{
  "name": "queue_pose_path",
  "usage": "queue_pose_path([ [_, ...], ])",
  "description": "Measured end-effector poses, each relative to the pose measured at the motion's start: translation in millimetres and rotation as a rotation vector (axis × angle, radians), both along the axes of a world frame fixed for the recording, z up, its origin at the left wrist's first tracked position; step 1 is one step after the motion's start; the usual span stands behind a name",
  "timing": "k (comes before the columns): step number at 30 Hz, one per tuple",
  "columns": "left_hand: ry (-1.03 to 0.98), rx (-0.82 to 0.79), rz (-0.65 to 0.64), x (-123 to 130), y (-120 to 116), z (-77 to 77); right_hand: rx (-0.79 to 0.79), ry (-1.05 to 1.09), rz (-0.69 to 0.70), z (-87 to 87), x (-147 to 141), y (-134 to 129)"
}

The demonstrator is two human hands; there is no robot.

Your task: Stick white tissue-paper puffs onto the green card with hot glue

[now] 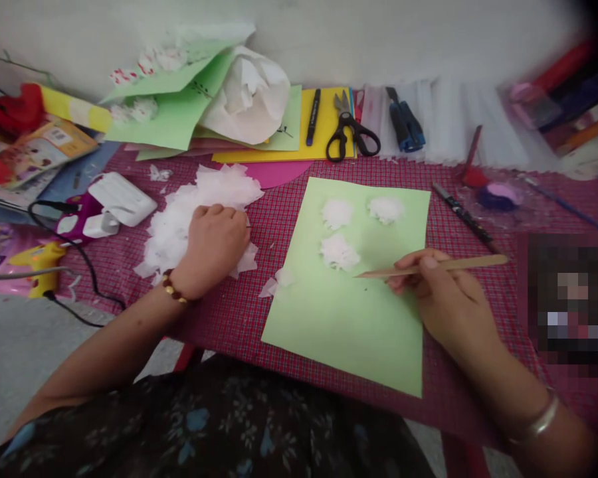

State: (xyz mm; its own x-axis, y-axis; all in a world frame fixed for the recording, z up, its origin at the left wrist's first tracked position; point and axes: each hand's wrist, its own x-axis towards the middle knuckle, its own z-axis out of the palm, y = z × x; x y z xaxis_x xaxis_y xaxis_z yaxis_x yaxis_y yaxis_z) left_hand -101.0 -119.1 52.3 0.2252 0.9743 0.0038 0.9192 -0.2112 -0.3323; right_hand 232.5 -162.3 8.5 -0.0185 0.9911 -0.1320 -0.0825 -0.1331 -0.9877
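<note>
A light green sheet (343, 325) lies on the checked cloth, with three white tissue tufts on its upper half, one of them (339, 251) near the middle. My right hand (443, 292) is over the sheet's right side, closed around a thin wooden stick (471, 263) whose pointed end is just below that tuft. My left hand (216, 242) rests on a pile of white tissue pieces (172, 222), its fingers bent; whether they grip a piece is hidden. Loose tissue pieces (279, 281) lie at the sheet's left edge.
Behind are scissors (347, 129), a black marker (313, 118), a blue cutter (405, 123) and folded green papers (179, 113). A yellow glue gun (42, 265), cables and a white adapter (122, 198) lie left. A pen (461, 212) and paint palette (503, 199) are at right.
</note>
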Motion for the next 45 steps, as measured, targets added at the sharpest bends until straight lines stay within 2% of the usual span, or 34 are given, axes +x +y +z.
queue_pose_path([
  [2, -0.015, -0.016, 0.037, -4.1, 5.7, -3.7, 0.007, -0.001, 0.002, 0.2, 0.5, -0.1],
  [6, -0.287, -0.016, 0.112, -13.8, 12.1, -2.6, 0.024, 0.028, 0.011, 0.9, -0.1, 0.1],
  [8, -0.562, 0.006, 0.119, -17.2, 11.1, 7.0, 0.032, 0.034, 0.013, 0.7, -0.4, 0.1],
  [10, -0.964, -0.043, 0.076, -14.9, 7.6, 19.7, 0.042, 0.015, 0.021, -0.1, -0.5, -0.2],
  [12, -1.361, -0.209, 0.032, -5.0, 4.3, 30.1, 0.058, -0.018, 0.038, -1.0, -0.8, -0.8],
  [14, -1.542, -0.41, 0.051, 11.0, 3.7, 33.4, 0.084, -0.044, 0.058, -1.2, -1.7, -1.8],
  [16, -1.612, -0.542, 0.109, 29.3, 6.4, 28.2, 0.122, -0.057, 0.088, -0.1, -3.3, -2.9],
  [20, -1.74, -0.637, 0.177, 58.8, 13.0, 2.9, 0.198, -0.135, 0.167, 4.7, -7.0, -5.0],
  [24, -1.781, -0.69, 0.266, 63.5, 11.9, -16.9, 0.241, -0.257, 0.245, 8.7, -9.8, -7.3],
  [27, -1.776, -0.72, 0.286, 55.9, 11.1, -23.1, 0.279, -0.306, 0.29, 8.4, -10.9, -7.7],
  [30, -1.701, -0.77, 0.246, 48.7, 13.7, -25.0, 0.288, -0.324, 0.292, 5.7, -11.8, -7.2],
  [33, -1.552, -0.79, 0.132, 45.7, 16.8, -22.1, 0.308, -0.308, 0.281, 3.0, -12.6, -6.6],
  [36, -1.358, -0.797, -0.131, 48.3, 16.1, -16.7, 0.313, -0.306, 0.259, 2.2, -13.4, -5.9],
  [38, -1.273, -0.756, -0.267, 53.9, 12.4, -15.4, 0.296, -0.326, 0.245, 3.1, -13.8, -5.3],
  [39, -1.25, -0.715, -0.291, 57.7, 9.9, -16.1, 0.285, -0.339, 0.242, 3.8, -14.0, -5.1],
  [43, -1.212, -0.499, -0.209, 74.6, 0.1, -24.8, 0.263, -0.345, 0.216, 6.8, -13.8, -6.0],
  [45, -1.209, -0.452, -0.151, 80.9, -2.3, -28.3, 0.265, -0.301, 0.157, 7.2, -13.4, -8.0],
])
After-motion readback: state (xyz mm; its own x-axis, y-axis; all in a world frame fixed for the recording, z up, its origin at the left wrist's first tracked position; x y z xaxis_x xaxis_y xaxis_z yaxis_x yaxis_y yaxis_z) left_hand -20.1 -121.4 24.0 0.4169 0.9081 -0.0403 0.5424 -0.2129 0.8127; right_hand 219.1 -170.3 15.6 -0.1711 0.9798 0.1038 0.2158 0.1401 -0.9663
